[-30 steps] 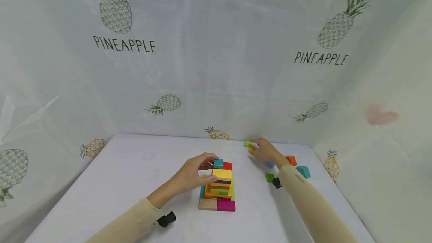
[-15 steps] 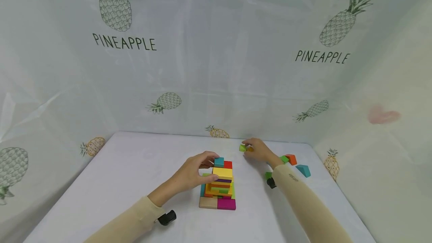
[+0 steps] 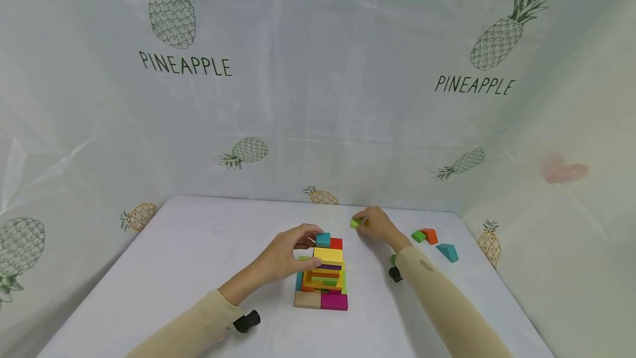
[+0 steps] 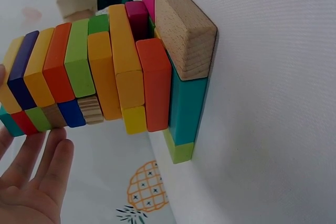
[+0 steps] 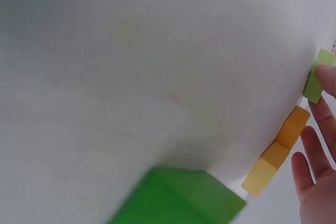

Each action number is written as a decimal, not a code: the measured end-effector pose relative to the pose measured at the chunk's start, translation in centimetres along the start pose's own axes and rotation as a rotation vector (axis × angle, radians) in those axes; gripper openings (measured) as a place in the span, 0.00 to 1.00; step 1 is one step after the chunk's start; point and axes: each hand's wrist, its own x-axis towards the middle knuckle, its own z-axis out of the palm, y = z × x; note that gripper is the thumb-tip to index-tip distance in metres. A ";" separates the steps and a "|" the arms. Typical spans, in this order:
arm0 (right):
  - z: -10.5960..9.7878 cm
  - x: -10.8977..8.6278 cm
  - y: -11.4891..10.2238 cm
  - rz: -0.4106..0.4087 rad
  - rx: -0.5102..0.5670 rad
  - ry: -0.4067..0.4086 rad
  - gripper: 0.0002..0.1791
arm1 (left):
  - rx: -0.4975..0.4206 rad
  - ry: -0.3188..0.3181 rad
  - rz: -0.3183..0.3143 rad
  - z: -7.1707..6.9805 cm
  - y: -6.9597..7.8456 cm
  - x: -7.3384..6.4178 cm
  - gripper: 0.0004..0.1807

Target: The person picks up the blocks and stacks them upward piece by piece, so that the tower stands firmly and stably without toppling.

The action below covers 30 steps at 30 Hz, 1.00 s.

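A stacked tower of colourful wooden blocks rises from the white table. My left hand holds its top from the left, thumb against the front of the upper yellow block and fingers behind, as the left wrist view also shows. Beyond the tower, to its right, my right hand pinches a small light green block between thumb and forefinger, close over the table. An orange block and a yellow block lie end to end beside its other fingers.
Right of the right hand lie a green block, an orange-red block and a teal wedge-shaped block. Another green block is near the right wrist. A pineapple-print curtain hangs behind the table.
The right hand has moved slightly left and nearer with the light green block, uncovering a green block on the right. The left hand has stayed at the tower's top.
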 end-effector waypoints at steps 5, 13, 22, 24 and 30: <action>-0.1 -0.6 0.0 -0.002 -0.010 0.028 0.17 | -0.001 -0.004 -0.001 0.1 -0.1 0.1 0.32; -3.0 -3.2 -3.3 -0.086 0.149 0.075 0.18 | 0.001 -0.003 -0.008 0.0 0.0 0.0 0.33; -6.4 -7.2 -8.9 -0.196 0.189 0.105 0.18 | 0.009 0.000 -0.013 0.0 -0.2 0.1 0.33; -6.9 -7.9 -10.2 -0.214 0.211 0.087 0.18 | 0.008 -0.001 -0.014 0.0 -0.2 0.1 0.33; -7.5 -8.8 -12.8 -0.287 0.238 0.044 0.18 | -0.007 -0.001 0.003 0.0 -0.2 0.0 0.33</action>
